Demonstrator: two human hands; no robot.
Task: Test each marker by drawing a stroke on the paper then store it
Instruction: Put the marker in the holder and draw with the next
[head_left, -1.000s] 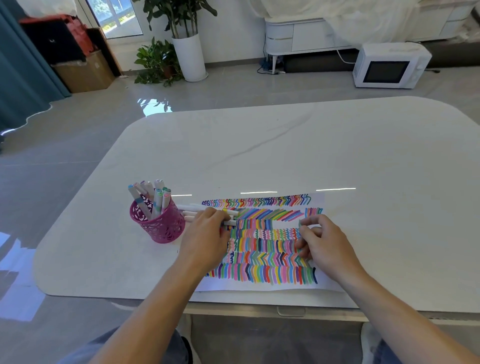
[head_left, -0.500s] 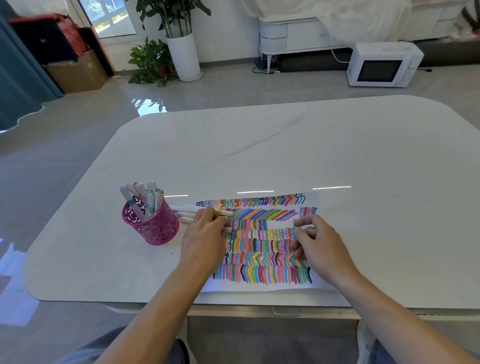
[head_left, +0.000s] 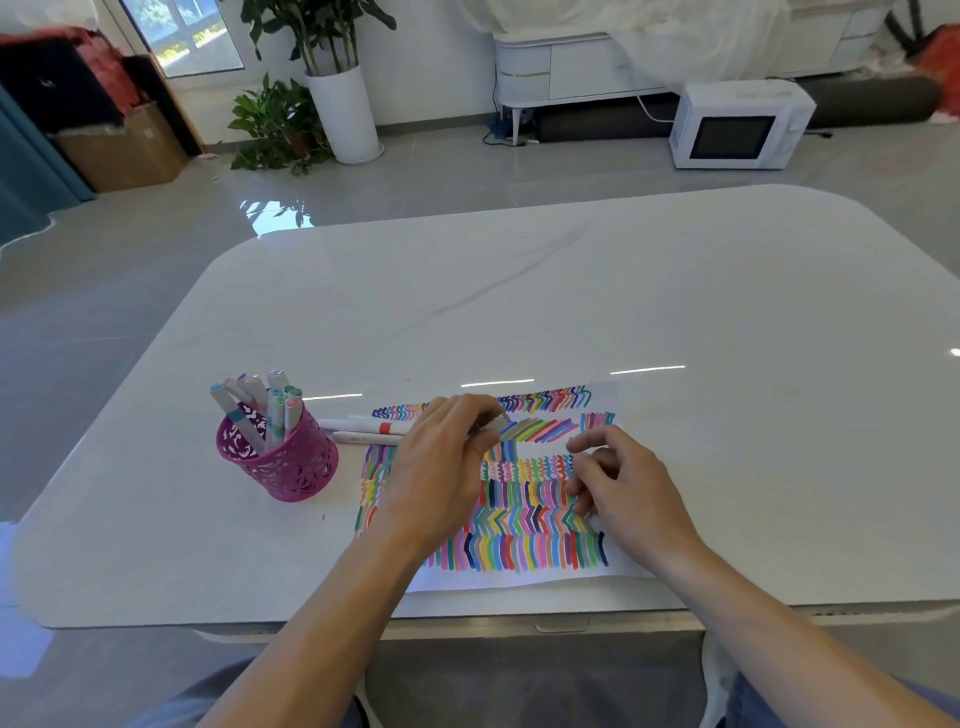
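Your L hand sits over the left-centre of the paper, fingers curled round a white marker. Its greyish tip pokes out past your fingertips, over the far rows of coloured strokes. Two more loose markers lie flat just left of that hand, btwn it and the pink cup. Their right ends go under your hand, so can't tell if you grip them too. The cup stands on the table left of the paper, w/ a bunch of stored markers leaning in it, caps up. Your R hand is over the paper's right part, fingers curled, thumb & forefinger close together. It's blurred, so can't tell if they pinch anything.
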